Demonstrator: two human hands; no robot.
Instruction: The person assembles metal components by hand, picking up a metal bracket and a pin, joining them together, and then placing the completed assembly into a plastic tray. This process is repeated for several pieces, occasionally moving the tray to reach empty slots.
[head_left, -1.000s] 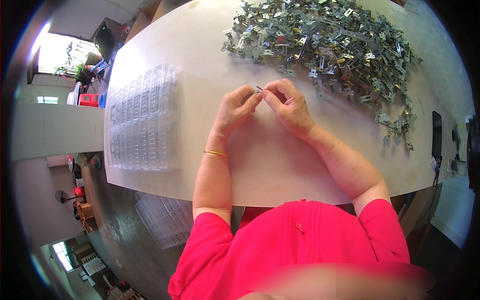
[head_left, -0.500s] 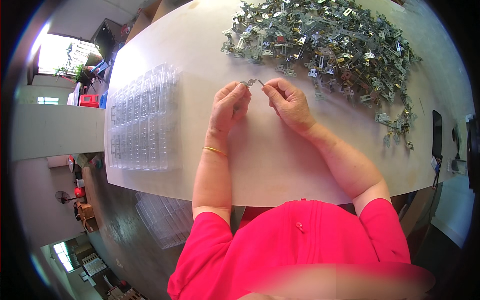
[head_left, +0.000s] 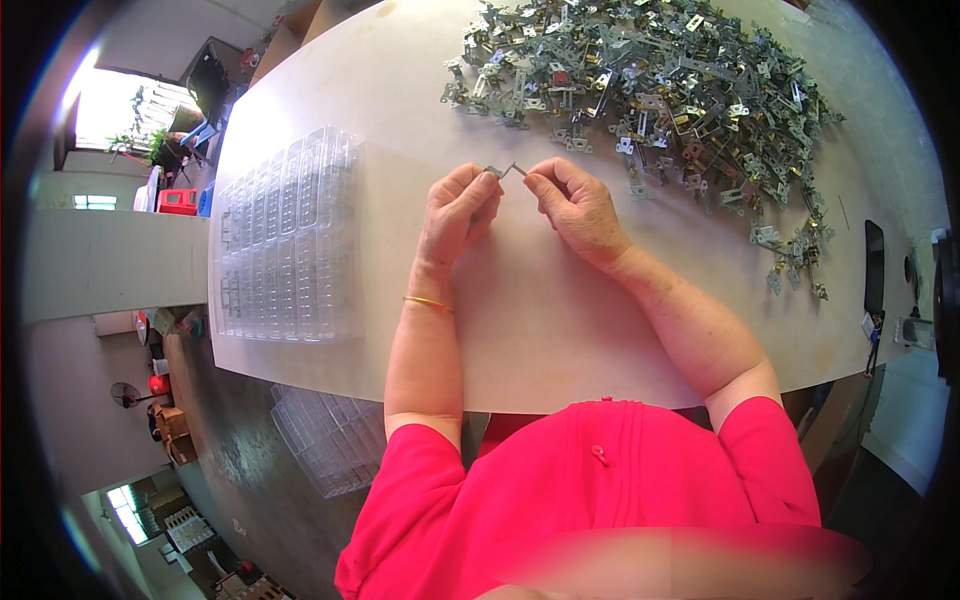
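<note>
My left hand (head_left: 458, 214) is closed in a pinch on a small flat metal bracket (head_left: 492, 171), most of it hidden by thumb and fingers. Facing it, my right hand (head_left: 580, 210) grips a thin dark metal piece (head_left: 518, 168) between thumb and forefinger; its tip points toward the bracket, and whether the two touch I cannot tell. Both hands are just above the table, near its middle. Beyond and to the right lies a large heap of small metal brackets (head_left: 670, 100), silvery with some brass-coloured parts.
Clear plastic trays with moulded compartments (head_left: 290, 240) lie at the left of the pale table (head_left: 520, 350). More clear trays (head_left: 330, 440) are below the table's front edge. A dark phone-like object (head_left: 874, 265) lies near the right edge, and a thin loose rod (head_left: 843, 212) beside the heap.
The bracket in my left hand has turned, so less of it shows past the fingertips. The right hand's thin piece now shows a bent or crossed tip; both hands stay nearly in place.
</note>
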